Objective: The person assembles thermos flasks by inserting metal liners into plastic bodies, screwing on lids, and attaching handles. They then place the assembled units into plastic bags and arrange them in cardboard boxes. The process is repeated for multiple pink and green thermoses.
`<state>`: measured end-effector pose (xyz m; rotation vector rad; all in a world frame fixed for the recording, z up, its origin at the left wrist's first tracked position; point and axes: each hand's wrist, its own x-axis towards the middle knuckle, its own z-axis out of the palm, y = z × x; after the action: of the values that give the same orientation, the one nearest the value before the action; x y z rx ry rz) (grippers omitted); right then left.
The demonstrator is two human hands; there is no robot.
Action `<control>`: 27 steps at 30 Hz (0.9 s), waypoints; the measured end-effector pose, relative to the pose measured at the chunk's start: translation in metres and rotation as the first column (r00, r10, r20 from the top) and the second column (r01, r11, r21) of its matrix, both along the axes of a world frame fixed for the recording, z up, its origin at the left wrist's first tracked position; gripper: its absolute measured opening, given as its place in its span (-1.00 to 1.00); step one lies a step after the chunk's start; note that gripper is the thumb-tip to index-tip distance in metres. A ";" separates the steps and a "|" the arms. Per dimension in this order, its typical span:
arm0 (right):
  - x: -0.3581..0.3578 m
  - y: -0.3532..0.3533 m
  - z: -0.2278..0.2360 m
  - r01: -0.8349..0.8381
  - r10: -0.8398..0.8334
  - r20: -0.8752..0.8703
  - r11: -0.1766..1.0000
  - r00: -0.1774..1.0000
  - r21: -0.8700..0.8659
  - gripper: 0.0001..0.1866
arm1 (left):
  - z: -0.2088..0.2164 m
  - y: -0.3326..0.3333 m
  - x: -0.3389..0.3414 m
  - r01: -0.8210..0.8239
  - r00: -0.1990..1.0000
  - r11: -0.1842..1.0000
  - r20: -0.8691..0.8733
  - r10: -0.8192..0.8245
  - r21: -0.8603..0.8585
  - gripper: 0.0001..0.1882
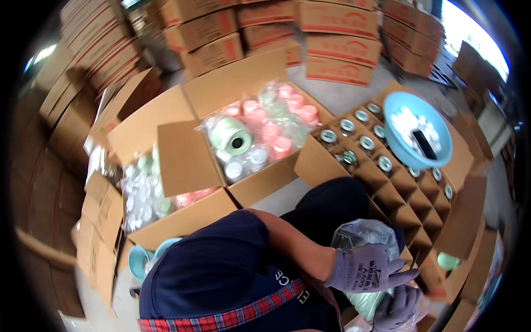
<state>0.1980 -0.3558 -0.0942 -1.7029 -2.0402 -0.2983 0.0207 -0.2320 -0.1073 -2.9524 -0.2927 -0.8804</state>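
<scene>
Has the left hand [369, 269] bent over a clear bag [365, 229], the right hand [397, 310] at its lower end, near the box of bottles [319, 167]; cannot tell if gripping with either; could drop it by slipping on slick plastic, or rip it by tugging hard.

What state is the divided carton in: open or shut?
Open: the divided carton has its flaps spread outward, exposing lidded containers inside.
</scene>
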 end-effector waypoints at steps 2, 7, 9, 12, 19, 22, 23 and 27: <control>-0.019 0.035 0.000 -0.148 0.152 0.058 0.986 0.987 -0.073 -0.65 | 0.024 0.017 -0.027 -0.038 0.907 0.952 -0.410 -0.094 -0.304 -0.39; -0.082 0.122 0.019 -0.404 0.443 0.098 0.873 0.891 -0.273 -0.62 | -0.029 0.039 -0.091 -0.238 0.971 0.668 -0.189 0.147 -0.705 -0.26; -0.103 0.142 0.036 -0.500 0.506 0.046 0.861 0.862 -0.091 -0.58 | -0.030 0.059 -0.138 -0.277 0.947 0.537 -0.132 0.293 -0.797 -0.39; -0.089 0.153 0.059 -0.481 0.504 -0.083 0.853 0.859 0.204 -0.62 | -0.028 0.103 -0.226 -0.344 0.785 0.479 0.033 0.619 -0.808 -0.80; -0.077 0.209 -0.054 -0.353 0.291 -0.344 0.926 0.892 -0.133 -0.67 | -0.063 0.281 -0.317 -0.332 0.251 0.206 0.124 0.960 -0.920 -0.74; -0.089 0.228 -0.093 -0.326 0.225 -0.397 0.921 0.890 -0.210 -0.65 | -0.108 0.385 -0.314 -0.678 0.306 0.313 0.132 0.943 -0.665 -0.63; -0.091 0.236 -0.099 -0.302 0.189 -0.402 0.923 0.896 -0.238 -0.67 | -0.128 0.416 -0.309 -0.556 0.305 0.293 0.136 0.942 -0.778 -0.63; -0.090 0.267 -0.120 -0.216 0.067 -0.423 0.924 0.904 -0.316 -0.72 | -0.208 0.502 -0.270 -0.186 0.410 0.114 0.028 0.911 -0.976 -0.76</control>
<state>0.1084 -0.0885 -0.2144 -1.6250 -1.9631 0.4721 -0.2497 0.2703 -0.3152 -2.1633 -2.6470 -1.9858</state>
